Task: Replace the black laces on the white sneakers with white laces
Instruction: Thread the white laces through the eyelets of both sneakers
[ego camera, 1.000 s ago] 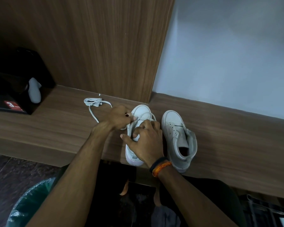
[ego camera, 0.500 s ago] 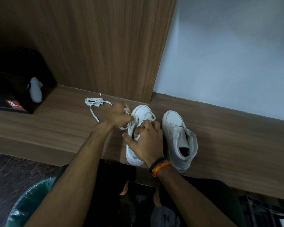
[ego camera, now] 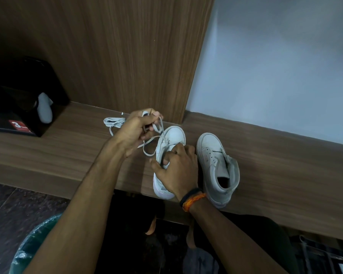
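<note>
White lace (ego camera: 156, 133) runs from your left hand (ego camera: 134, 131), which pinches it clear of the eyelets, while your right hand (ego camera: 178, 169) grips the near sneaker (ego camera: 172, 139) to steady it on the worktop (ego camera: 275, 165). Compared with a second ago, your left hand has lifted up and away, drawing out slack. Beside it, the second sneaker (ego camera: 216, 161) waits unlaced; a spare lace (ego camera: 113, 122) lies behind.

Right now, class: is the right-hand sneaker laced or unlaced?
Unlaced. The right sneaker shows bare eyelets down its front, with no lace through them, and its collar gapes open.
</note>
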